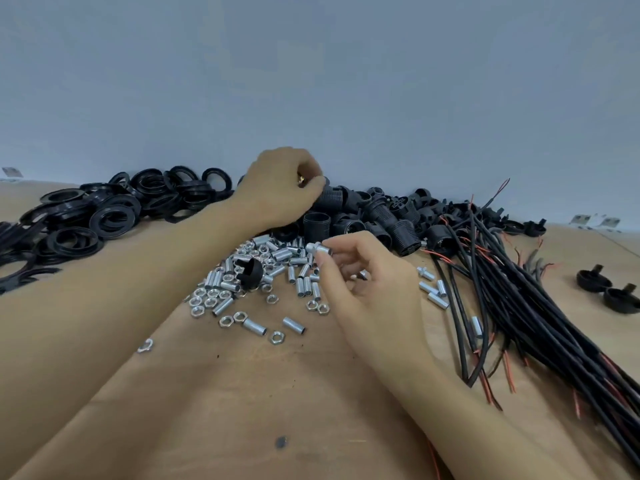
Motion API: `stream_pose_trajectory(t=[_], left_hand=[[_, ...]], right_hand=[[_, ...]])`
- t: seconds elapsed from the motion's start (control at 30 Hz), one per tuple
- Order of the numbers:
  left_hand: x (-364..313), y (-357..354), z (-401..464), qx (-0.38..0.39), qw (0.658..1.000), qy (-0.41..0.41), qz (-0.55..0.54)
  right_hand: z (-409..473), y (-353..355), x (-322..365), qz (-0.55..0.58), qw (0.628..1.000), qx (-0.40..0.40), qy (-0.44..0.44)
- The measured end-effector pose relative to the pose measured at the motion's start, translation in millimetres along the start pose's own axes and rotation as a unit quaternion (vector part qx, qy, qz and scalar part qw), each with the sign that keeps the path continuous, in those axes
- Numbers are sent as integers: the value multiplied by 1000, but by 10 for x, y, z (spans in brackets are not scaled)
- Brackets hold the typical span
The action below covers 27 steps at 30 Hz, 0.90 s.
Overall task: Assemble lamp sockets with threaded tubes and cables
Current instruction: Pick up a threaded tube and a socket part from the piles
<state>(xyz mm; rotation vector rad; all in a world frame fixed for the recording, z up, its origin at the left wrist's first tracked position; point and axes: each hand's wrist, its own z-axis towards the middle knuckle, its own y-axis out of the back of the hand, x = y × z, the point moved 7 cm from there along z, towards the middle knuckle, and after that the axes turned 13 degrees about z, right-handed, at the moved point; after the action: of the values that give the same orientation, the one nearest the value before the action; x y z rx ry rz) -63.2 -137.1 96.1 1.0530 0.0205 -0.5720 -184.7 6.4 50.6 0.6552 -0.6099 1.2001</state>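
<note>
Wooden bench (pixel 242 393) against a grey wall: a threaded tube (pixel 320 250), small, rigid and slick, is pinched at mid-bench by the right hand (pixel 360 282). At the far edge, a ribbed socket (pixel 329 199), light and stiff, is gripped around its body by the left hand (pixel 277 188); the threads are judged the surest hold.

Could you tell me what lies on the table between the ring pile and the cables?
Head view: the black sockets and silver tubes and nuts.

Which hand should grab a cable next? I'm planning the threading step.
Probably the right hand: it is beside the cables, though its fingers pinch a metal tube. The left hand is reaching into the black sockets, farther from them.
</note>
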Motion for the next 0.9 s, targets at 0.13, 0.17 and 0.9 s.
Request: stream_pose_trajectory(t=[0.13, 0.17, 0.9], left_hand=[[-655, -383, 462, 96, 985, -131, 55], [-764, -534, 542, 131, 975, -154, 95], [-796, -1399, 981, 239, 958, -44, 152]], right_hand=[[-3, -28, -49, -14, 999, 39, -11], [0, -45, -74, -21, 998, 57, -18], [-10, -148, -149, -28, 991, 128, -24]])
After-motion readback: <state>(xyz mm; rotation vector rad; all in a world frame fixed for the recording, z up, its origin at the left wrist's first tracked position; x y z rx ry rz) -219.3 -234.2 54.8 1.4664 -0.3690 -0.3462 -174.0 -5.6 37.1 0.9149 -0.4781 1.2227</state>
